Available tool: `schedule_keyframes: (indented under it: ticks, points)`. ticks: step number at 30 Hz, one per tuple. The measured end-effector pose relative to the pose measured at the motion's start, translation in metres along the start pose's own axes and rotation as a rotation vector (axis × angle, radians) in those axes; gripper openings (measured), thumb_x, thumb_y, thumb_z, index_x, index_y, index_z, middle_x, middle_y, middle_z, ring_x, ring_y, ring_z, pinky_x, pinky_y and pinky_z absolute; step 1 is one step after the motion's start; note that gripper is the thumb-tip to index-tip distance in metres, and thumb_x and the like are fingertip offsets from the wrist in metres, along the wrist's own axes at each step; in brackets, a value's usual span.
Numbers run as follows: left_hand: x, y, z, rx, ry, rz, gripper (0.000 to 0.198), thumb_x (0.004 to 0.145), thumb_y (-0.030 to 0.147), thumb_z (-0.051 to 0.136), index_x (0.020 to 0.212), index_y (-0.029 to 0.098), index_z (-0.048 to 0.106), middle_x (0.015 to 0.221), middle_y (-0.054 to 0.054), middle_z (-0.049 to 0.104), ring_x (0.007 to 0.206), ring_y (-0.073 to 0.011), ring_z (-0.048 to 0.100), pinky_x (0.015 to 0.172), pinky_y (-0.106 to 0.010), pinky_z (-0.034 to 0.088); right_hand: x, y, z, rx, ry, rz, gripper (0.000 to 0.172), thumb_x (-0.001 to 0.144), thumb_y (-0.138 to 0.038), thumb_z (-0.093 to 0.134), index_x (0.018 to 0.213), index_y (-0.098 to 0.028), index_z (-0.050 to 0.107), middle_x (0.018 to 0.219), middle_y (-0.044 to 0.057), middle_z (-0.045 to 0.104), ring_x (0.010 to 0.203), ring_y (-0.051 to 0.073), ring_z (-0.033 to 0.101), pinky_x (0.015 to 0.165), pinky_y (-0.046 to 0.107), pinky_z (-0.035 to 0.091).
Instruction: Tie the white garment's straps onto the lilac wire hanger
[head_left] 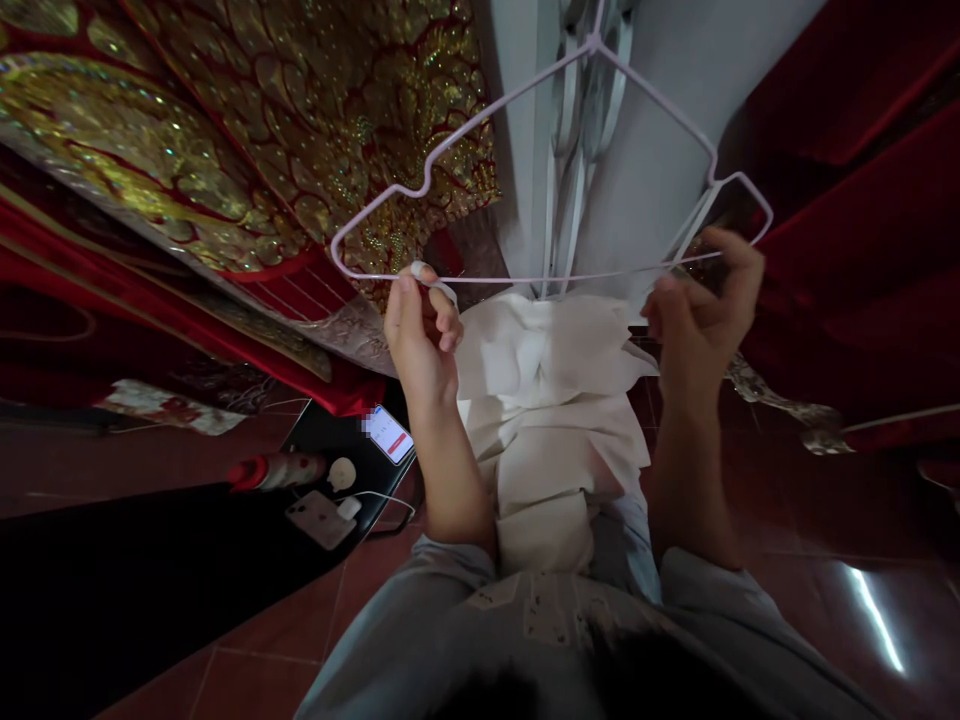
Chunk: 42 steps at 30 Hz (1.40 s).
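Observation:
A pale pink clothes hanger (517, 95) is in front of me, its hook running out of the top of the view. My left hand (427, 325) is closed in a pinch at the left part of the hanger's lower bar, with a thin white strap at its fingers. My right hand (701, 310) is closed near the right end of that bar, its fingertips at a white strap (697, 222) that runs up to the hanger's right notch. Below and between my hands hangs a white garment (562, 440) with folded layers; its upper attachment is partly hidden.
Red and gold sequined garments (247, 130) hang on the left, dark red cloth (862, 230) on the right. A black surface (307, 425) at lower left bears a lit phone (388, 436), another phone (319, 518) and a red-capped bottle (281, 470). Grey metal bars (566, 190) stand behind the hanger.

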<state>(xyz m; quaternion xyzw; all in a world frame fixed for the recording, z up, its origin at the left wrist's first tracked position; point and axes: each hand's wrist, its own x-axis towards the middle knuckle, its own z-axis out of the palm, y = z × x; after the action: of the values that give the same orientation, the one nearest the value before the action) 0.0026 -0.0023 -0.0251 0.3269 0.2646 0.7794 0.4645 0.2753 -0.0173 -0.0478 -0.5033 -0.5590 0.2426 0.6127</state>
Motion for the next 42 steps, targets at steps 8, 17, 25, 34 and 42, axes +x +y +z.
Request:
schedule_keyframes:
  ticks: [8,17,25,34,42]
  points:
    - [-0.001,0.004,0.010,-0.007,0.113,-0.104,0.047,0.130,0.039,0.061,0.087,0.021,0.067,0.057,0.009,0.031,0.043,-0.0091,0.014,0.040,-0.018,0.016,0.053,-0.036,-0.018,0.218,-0.033,0.076,0.046,0.083,-0.070,0.091,0.116,-0.039,0.083,0.064,-0.003,0.048,0.055,0.018,0.039,0.053,0.036,0.025]
    - [-0.003,-0.001,0.013,0.019,0.129,-0.043,0.047,0.132,0.036,0.054,0.090,0.020,0.066,0.059,0.008,0.035,0.044,-0.0093,0.016,0.042,-0.021,0.012,0.070,0.005,-0.041,0.537,0.534,-0.006,0.019,0.101,-0.040,0.058,0.107,-0.029,0.071,0.071,-0.006,0.038,0.051,0.010,0.014,0.044,0.025,0.009]
    - [-0.007,-0.004,0.006,-0.004,0.083,-0.119,0.040,0.129,0.031,0.059,0.093,0.020,0.073,0.060,0.008,0.036,0.041,-0.0087,0.022,0.042,-0.018,0.024,0.013,0.004,0.002,0.179,-0.034,0.013,0.039,0.091,-0.047,0.095,0.121,-0.029,0.077,0.073,-0.003,0.072,0.055,0.013,0.049,0.052,0.029,0.041]
    - [0.013,-0.022,-0.039,0.205,0.342,0.366,0.017,0.113,0.020,0.072,0.100,0.024,0.082,0.077,0.002,0.066,0.054,-0.0076,0.045,0.050,-0.024,0.024,0.019,0.009,-0.017,0.083,-0.079,-0.042,0.036,0.103,-0.070,0.086,0.113,-0.037,0.074,0.078,0.001,0.067,0.061,0.019,0.054,0.058,0.039,0.046]
    - [0.045,-0.009,-0.081,0.398,0.236,0.415,0.021,0.101,0.051,0.096,0.113,0.034,0.092,0.105,0.000,0.087,0.065,-0.0110,0.059,0.055,-0.030,0.030,0.017,0.007,-0.019,0.041,-0.095,-0.034,0.032,0.104,-0.065,0.085,0.116,-0.038,0.073,0.071,-0.002,0.064,0.059,0.020,0.056,0.058,0.038,0.045]
